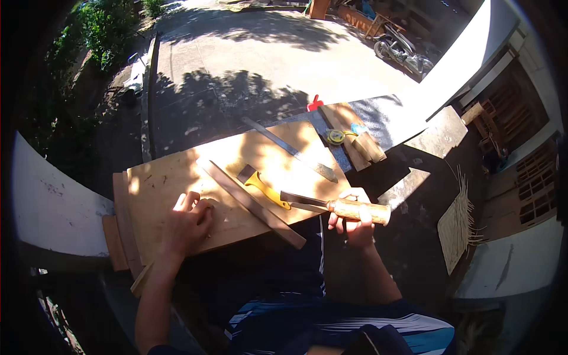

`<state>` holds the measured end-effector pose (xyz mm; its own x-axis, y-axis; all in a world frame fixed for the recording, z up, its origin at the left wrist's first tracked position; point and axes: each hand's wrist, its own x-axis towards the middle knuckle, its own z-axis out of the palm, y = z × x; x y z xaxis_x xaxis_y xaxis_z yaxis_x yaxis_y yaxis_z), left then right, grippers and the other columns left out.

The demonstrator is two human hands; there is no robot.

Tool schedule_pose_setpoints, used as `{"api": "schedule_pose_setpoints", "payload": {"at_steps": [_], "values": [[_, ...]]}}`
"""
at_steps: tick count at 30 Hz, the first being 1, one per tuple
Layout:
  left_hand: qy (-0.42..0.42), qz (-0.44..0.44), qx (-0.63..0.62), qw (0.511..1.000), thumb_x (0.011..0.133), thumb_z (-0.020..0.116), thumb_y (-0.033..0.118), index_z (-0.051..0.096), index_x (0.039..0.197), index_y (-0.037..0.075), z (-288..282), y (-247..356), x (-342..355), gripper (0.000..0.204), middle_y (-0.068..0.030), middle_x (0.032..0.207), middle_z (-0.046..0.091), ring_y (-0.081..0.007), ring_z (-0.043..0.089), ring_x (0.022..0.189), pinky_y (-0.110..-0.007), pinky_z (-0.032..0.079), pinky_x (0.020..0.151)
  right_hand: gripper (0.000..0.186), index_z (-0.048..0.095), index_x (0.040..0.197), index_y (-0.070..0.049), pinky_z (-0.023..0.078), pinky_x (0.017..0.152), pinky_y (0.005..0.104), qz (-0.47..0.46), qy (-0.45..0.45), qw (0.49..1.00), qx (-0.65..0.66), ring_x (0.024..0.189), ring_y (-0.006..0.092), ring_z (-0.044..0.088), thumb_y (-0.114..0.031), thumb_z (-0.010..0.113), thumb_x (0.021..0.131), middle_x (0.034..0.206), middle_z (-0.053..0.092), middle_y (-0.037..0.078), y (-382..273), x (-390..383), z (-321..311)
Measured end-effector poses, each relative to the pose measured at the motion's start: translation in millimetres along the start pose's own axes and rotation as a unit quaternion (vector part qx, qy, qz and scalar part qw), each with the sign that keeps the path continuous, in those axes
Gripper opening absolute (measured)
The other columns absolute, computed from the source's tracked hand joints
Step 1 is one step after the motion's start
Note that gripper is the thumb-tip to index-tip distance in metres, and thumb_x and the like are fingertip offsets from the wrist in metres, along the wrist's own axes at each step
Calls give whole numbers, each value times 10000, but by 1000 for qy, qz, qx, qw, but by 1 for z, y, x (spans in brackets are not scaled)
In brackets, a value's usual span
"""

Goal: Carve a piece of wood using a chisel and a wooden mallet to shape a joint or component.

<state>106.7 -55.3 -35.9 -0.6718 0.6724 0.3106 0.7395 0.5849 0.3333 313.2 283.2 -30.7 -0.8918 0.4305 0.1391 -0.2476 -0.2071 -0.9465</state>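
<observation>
My right hand (358, 223) is wrapped round the wooden handle of a chisel (362, 211). Its dark blade points left over the near right edge of a plywood board (154, 204). My left hand (188, 223) rests at the board's near left part, its fingers curled in; whatever they hold, if anything, is hidden. Between my hands a narrow wooden strip (251, 204) lies slantwise, its near end jutting past the board's edge. Beside the strip, close to the chisel's tip, lies a yellow-handled tool (266, 188) with a dark flat head. Farther back is a long grey metal strip (275, 139) with a pale wood-like end.
Beyond the board, a yellow tape measure (335, 137) and wood pieces (368, 147) lie on a grey surface (381, 115). A red object (315, 103) is at its far edge. White walls (59, 195) flank both sides. A motorcycle (402, 53) stands far right.
</observation>
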Motion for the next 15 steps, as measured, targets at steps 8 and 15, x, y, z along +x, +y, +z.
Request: {"api": "schedule_pose_setpoints", "payload": {"at_steps": [8,15], "values": [[-8,3,-79,997,818,765,202,660,1040,96,1,-19,5,268,-90,1041,625,-305,666,949,-432,568,803,696,434,1369,21,611,686,379,-16,-103,993,55,853,284,717,-429,712,917,1099,665,257,8,-6,36],[-14,3,-131,991,778,857,248,643,1125,77,1,-33,25,443,-101,1099,662,-302,691,999,-420,572,843,602,573,1339,46,582,775,297,-104,-189,975,-47,933,191,699,-453,651,1009,1117,687,132,11,-15,89]]}}
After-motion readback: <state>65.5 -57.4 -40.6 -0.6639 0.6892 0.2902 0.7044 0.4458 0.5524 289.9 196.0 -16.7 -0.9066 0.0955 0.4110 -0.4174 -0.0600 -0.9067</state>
